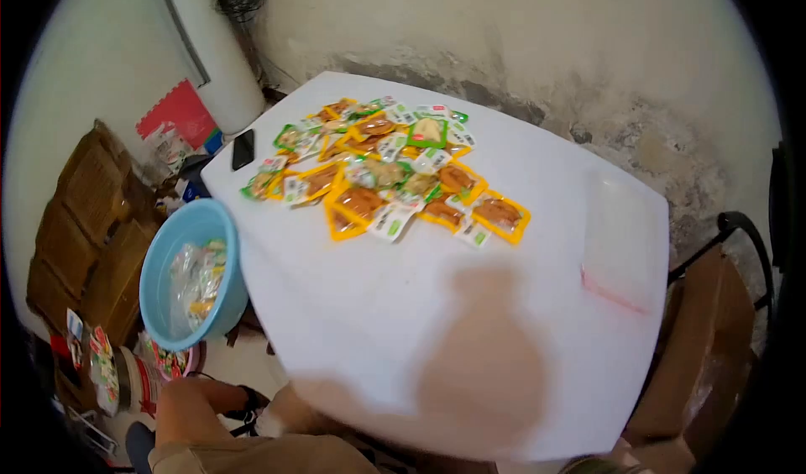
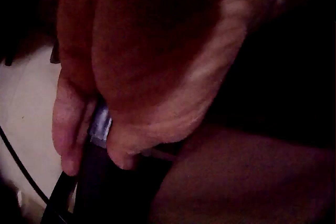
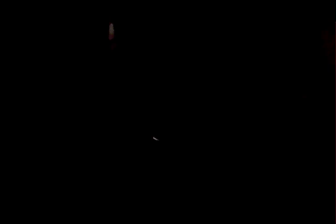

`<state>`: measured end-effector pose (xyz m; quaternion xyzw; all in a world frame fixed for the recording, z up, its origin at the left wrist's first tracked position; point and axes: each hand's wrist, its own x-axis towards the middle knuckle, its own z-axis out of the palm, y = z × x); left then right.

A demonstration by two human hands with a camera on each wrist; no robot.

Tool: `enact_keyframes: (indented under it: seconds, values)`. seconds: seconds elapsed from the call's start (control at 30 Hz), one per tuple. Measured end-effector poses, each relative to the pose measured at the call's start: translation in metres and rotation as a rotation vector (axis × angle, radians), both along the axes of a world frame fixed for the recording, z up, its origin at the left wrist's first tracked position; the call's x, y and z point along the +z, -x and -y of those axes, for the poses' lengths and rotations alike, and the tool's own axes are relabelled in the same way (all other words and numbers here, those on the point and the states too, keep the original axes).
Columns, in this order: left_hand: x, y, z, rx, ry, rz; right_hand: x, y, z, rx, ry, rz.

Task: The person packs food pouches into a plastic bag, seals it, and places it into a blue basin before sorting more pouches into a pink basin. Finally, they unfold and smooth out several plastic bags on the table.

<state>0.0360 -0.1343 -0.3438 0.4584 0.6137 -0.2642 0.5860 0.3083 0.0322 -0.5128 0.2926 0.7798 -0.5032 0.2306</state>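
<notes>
In the left wrist view, my left hand (image 2: pixel 152 61) points down, with fingers and thumb on either side of a dark bar (image 2: pixel 92 182) that has a silvery piece (image 2: pixel 101 124) between them. The right wrist view is almost black, and my right hand cannot be made out there. Neither hand shows clearly in the head view. Many small food packets (image 1: pixel 357 201) with yellow or green edges lie heaped on the far part of the white table (image 1: pixel 353 306). Some overlap, and none is touched by a hand.
A phone (image 1: pixel 243 149) lies at the table's left corner. A clear plastic bag (image 1: pixel 620 239) lies flat at the right. The blue basin (image 1: pixel 233 281) beside the table holds bags and packets. A cardboard box (image 1: pixel 701 348) stands right of the table; a wall (image 1: pixel 504 29) rises behind.
</notes>
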Motion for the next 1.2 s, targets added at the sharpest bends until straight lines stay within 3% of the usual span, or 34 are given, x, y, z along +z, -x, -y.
enact_keyframes:
  seconds: [0.17, 0.3, 0.37, 0.43, 0.5, 0.57, 0.63, 0.7, 0.77, 0.83, 0.87, 0.93, 0.97, 1.07, 1.13, 1.17, 1.2]
  values:
    - [-0.006, -0.037, 0.034, -0.039, -0.057, -0.032, 0.016, -0.035, 0.027, 0.103, -0.059, -0.062]
    - [0.044, -0.043, 0.034, 0.122, -0.203, -0.079, 0.043, -0.054, 0.021, 0.265, -0.061, -0.113]
    - [0.082, -0.050, 0.026, 0.377, -0.427, -0.178, 0.063, -0.064, -0.005, 0.396, -0.062, -0.149]
    - [0.057, -0.021, 0.042, 0.839, -0.681, -0.181, 0.083, -0.069, -0.035, 0.559, -0.070, -0.194]
    - [0.082, -0.013, 0.062, 1.507, -0.816, 0.070, 0.100, -0.062, -0.065, 0.716, -0.120, -0.235]
    - [0.067, 0.004, 0.088, 1.847, -1.004, 0.261, 0.246, -0.047, -0.042, 0.328, -0.192, 0.043]
    - [0.063, 0.027, 0.116, 1.918, -0.995, 0.278, 0.221, -0.052, -0.077, 0.376, -0.199, -0.025]
    - [0.039, 0.051, 0.148, 2.067, -1.037, 0.060, 0.258, -0.040, -0.081, 0.419, -0.264, -0.006]
    - [-0.030, 0.081, 0.204, 2.122, -1.268, -0.010, 0.287, -0.028, -0.084, 0.303, -0.261, -0.045]
    - [-0.021, 0.088, 0.223, 2.821, -1.032, -0.042, 0.281, -0.025, -0.101, 0.302, -0.286, -0.088]
    - [-0.023, 0.085, 0.231, 2.837, -1.023, -0.041, 0.282, -0.022, -0.110, 0.240, -0.247, -0.131]
    - [-0.043, 0.083, 0.249, 3.139, -1.005, -0.205, 0.319, -0.005, -0.101, 0.188, -0.294, -0.161]
    - [-0.053, 0.087, 0.251, 3.157, -0.988, -0.191, 0.282, -0.011, -0.126, 0.154, -0.256, -0.324]
    - [-0.085, 0.103, 0.254, 3.104, -1.065, -0.016, 0.339, 0.019, -0.108, 0.198, -0.269, -0.170]
    - [-0.106, 0.108, 0.259, 3.079, -1.127, 0.089, 0.395, 0.037, -0.062, 0.287, -0.315, -0.387]
    - [-0.114, 0.108, 0.258, 3.063, -1.157, 0.143, 0.396, 0.047, -0.061, 0.310, -0.327, -0.379]
    - [-0.102, 0.113, 0.245, 3.184, -1.150, 0.045, 0.395, 0.055, -0.064, 0.272, -0.282, -0.245]
